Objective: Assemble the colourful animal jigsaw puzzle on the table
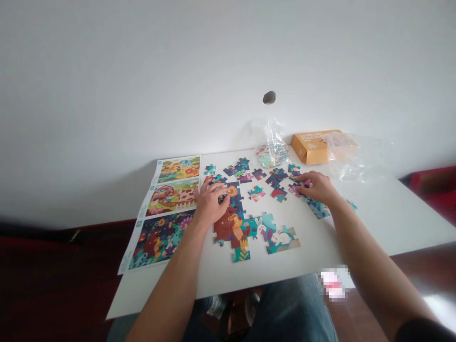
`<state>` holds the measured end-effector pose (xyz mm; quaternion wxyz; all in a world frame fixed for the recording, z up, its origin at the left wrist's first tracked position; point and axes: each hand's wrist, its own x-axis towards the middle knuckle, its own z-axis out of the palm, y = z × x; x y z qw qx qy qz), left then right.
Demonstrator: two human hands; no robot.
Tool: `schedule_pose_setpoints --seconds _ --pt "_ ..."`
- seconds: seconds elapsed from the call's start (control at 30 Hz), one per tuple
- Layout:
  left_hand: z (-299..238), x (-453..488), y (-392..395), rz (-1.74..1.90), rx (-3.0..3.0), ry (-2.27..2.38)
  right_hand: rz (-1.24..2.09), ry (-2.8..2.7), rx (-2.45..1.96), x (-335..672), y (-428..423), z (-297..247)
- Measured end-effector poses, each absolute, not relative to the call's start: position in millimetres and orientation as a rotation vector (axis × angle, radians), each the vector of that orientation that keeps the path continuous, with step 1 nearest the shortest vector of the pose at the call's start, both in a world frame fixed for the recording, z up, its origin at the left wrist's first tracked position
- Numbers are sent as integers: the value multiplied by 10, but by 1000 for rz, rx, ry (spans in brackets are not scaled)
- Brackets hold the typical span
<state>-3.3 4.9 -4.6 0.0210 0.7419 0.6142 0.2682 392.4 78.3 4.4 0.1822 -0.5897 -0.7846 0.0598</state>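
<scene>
My left hand [211,203] lies with its fingers apart over the upper left edge of a partly joined jigsaw puzzle [223,225], which shows a brown bear and a dog-like animal. Joined to its right are pieces with white rabbits [281,237]. Over the loose pieces on the right, my right hand [319,187] has its thumb and forefinger around a purple puzzle piece [308,183], partly hidden by the fingers. Loose puzzle pieces [257,193] lie between the hands. Beneath my right wrist is a teal leaf-patterned puzzle section [317,208].
A sheet with three printed pictures [173,197] lies along the table's left side. At the back stand a clear bag of puzzle pieces [272,154] and a yellow box [313,147], with an empty-looking plastic bag [359,159] beside it. A white wall [178,95] rises behind the table.
</scene>
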Motion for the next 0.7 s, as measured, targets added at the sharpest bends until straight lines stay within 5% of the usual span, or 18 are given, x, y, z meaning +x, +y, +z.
schedule_pose_setpoints --seconds 0.47,0.7 --pt "29 157 -87 367 2284 1820 187 -2160 -1428 3647 754 -32" --pt "7 136 -78 429 2291 1861 367 -2504 -787 3062 372 194"
